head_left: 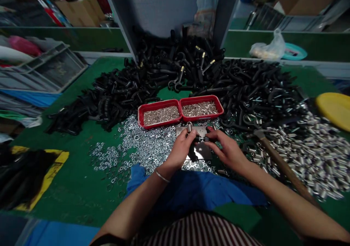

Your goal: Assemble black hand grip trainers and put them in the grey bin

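- Our left hand (180, 149) grips a black part (193, 153).
- Our right hand (230, 151) curls beside it; we can't tell its grip.
- A metal plate (203, 152) lies below.

black part (193, 153) partly hidden by left hand (182, 147), yellow disc (335, 109) cut off at right edge

At centre, the plate (202, 152) is smooth metal with a mirror-like gloss; the part (193, 153) over it looks like plastic, and the coil (189, 127) is ridged, shiny metal. Washers (151, 149) left of centre are bright metal, the trays (140, 117) above glossy plastic. Sleeves (325, 158) at right are polished metal, the hammer handle (281, 162) dull wood. Below centre, the cloth (205, 187) is wrinkled and matt; the carton (82, 12), upper left, is matt cardboard, the bag (270, 48), upper right, clear plastic.
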`<action>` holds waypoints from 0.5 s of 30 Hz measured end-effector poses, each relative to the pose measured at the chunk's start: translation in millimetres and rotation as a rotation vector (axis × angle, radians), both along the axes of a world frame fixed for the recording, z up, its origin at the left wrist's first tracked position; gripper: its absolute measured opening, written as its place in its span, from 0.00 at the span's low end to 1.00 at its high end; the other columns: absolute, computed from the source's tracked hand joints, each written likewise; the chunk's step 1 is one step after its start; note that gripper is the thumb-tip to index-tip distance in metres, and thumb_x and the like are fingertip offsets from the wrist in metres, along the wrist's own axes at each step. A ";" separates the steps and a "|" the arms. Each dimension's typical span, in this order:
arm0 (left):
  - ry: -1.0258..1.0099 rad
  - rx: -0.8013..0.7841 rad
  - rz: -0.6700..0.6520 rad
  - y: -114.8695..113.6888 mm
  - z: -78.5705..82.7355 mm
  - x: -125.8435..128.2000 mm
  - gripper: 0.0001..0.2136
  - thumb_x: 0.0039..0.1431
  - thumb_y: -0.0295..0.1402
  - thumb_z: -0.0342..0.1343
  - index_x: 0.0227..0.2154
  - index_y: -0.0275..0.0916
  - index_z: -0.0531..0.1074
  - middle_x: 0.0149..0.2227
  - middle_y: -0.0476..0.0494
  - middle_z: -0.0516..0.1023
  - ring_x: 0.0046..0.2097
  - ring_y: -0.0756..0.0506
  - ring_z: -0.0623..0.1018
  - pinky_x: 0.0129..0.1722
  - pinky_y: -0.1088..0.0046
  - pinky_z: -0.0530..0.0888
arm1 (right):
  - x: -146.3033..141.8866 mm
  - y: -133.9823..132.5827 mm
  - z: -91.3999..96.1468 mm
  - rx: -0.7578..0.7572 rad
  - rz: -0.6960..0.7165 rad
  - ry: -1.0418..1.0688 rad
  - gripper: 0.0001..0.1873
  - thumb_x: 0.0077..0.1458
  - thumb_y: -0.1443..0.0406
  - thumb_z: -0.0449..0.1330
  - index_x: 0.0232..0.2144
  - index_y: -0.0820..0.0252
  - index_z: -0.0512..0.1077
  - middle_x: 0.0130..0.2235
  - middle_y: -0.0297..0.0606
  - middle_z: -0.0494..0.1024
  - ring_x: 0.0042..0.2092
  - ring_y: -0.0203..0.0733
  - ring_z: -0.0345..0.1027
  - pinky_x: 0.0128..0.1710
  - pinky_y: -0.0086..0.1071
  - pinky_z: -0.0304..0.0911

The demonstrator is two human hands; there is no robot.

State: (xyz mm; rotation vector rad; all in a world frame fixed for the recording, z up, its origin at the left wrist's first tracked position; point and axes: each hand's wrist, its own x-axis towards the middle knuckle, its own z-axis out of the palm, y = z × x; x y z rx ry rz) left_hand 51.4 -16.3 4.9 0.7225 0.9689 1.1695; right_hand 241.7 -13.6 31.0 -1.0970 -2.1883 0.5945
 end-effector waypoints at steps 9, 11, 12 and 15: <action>0.291 0.130 -0.056 -10.0 26.9 -7.9 0.12 0.64 0.44 0.58 0.40 0.40 0.74 0.37 0.45 0.76 0.38 0.45 0.75 0.40 0.69 0.70 | -11.7 3.1 7.0 -0.161 0.119 0.173 0.10 0.65 0.56 0.58 0.41 0.55 0.68 0.38 0.41 0.76 0.41 0.47 0.71 0.48 0.48 0.69; 0.456 0.234 0.002 -9.4 27.3 -8.1 0.09 0.65 0.41 0.58 0.36 0.41 0.72 0.35 0.46 0.75 0.37 0.45 0.73 0.39 0.70 0.67 | -19.3 0.3 3.2 -0.544 0.086 0.356 0.15 0.67 0.51 0.54 0.38 0.55 0.65 0.32 0.36 0.73 0.32 0.41 0.68 0.38 0.42 0.70; 0.529 0.283 0.025 -8.5 26.3 -8.8 0.09 0.65 0.40 0.58 0.34 0.41 0.71 0.33 0.47 0.74 0.37 0.45 0.72 0.39 0.70 0.65 | -22.6 -1.0 0.9 -0.713 0.085 0.427 0.17 0.67 0.49 0.51 0.37 0.55 0.64 0.29 0.33 0.71 0.28 0.38 0.65 0.33 0.38 0.69; 0.648 0.385 0.056 -5.6 21.4 -14.2 0.10 0.66 0.38 0.57 0.30 0.41 0.70 0.31 0.48 0.72 0.35 0.45 0.69 0.38 0.70 0.62 | -28.2 -4.2 -4.7 -0.846 0.044 0.471 0.20 0.63 0.47 0.57 0.36 0.56 0.63 0.29 0.30 0.69 0.26 0.34 0.62 0.29 0.32 0.66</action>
